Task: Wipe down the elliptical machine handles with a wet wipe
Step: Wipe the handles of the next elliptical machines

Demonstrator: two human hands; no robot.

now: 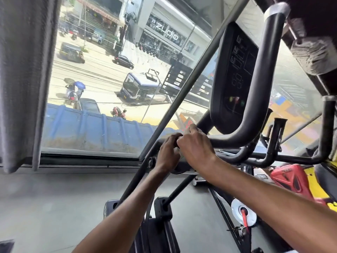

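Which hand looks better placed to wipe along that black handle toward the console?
Probably the right hand: it curls over the handle, which runs on to its right. The left hand sits at the handle's end.

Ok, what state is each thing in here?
left hand: fingers curled round the handle bar
right hand: fingers curled over the same bar
wet wipe: hidden, cannot tell
console: display unlit
curtain: drawn aside to the left
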